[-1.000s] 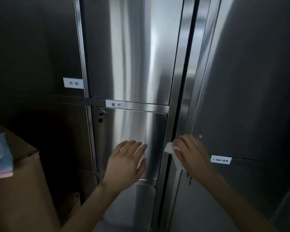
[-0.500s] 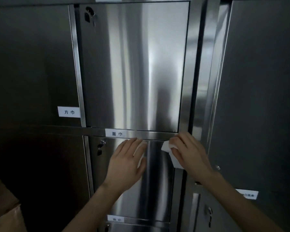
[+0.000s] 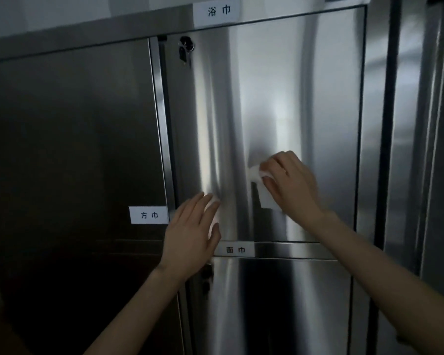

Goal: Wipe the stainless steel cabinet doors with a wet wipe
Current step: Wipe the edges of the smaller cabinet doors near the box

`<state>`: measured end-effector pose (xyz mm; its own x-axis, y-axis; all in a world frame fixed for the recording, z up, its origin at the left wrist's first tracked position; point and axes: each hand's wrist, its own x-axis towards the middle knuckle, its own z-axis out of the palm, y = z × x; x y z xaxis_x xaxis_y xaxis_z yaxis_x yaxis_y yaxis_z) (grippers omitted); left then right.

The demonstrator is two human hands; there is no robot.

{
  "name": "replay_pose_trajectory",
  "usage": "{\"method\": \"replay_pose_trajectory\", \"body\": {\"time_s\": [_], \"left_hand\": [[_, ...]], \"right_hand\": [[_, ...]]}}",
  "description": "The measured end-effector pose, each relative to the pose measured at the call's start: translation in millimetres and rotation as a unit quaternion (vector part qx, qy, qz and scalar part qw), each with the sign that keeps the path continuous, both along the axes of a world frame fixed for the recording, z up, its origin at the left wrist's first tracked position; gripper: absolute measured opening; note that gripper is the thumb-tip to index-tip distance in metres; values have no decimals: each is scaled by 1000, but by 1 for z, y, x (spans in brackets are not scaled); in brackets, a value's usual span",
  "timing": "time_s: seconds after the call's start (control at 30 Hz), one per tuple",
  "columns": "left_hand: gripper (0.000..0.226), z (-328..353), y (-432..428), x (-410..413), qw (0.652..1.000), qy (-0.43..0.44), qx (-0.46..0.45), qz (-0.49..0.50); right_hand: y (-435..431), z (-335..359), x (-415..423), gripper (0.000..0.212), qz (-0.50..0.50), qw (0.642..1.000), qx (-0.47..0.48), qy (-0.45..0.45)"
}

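A tall stainless steel upper cabinet door [image 3: 267, 103] fills the middle of the head view. My right hand [image 3: 290, 185] holds a white wet wipe [image 3: 260, 187] against that door, fingers curled round it, a flap of wipe hanging below. My left hand [image 3: 192, 231] lies flat with straight fingers on the door's lower left part, close to its bottom edge. A lower steel door [image 3: 267, 303] sits beneath, under my forearms.
A dark steel door [image 3: 75, 149] stands to the left, another cabinet [image 3: 420, 124] to the right. White paper labels [image 3: 149, 215] are stuck on the frames. A lock [image 3: 185, 49] is at the upper door's top left, another lock [image 3: 207, 274] below my left hand.
Both hands moved up from the lower door and the frame edge onto the upper door; the wipe shifted left onto the door face. The view tilted upward.
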<state>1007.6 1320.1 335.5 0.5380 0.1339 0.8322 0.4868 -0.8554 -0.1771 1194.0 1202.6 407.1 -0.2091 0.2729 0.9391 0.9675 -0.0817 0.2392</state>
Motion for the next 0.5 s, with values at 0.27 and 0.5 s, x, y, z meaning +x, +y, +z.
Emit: {"method": "replay_pose_trajectory", "body": {"time_s": [0.27, 0.5], "left_hand": [[48, 30, 63, -6, 998, -45, 32, 35], [54, 51, 97, -2, 993, -54, 42, 95]], "right_hand": [[86, 66, -4, 8, 68, 994, 81, -9], [151, 100, -14, 11, 102, 986, 125, -31]]}}
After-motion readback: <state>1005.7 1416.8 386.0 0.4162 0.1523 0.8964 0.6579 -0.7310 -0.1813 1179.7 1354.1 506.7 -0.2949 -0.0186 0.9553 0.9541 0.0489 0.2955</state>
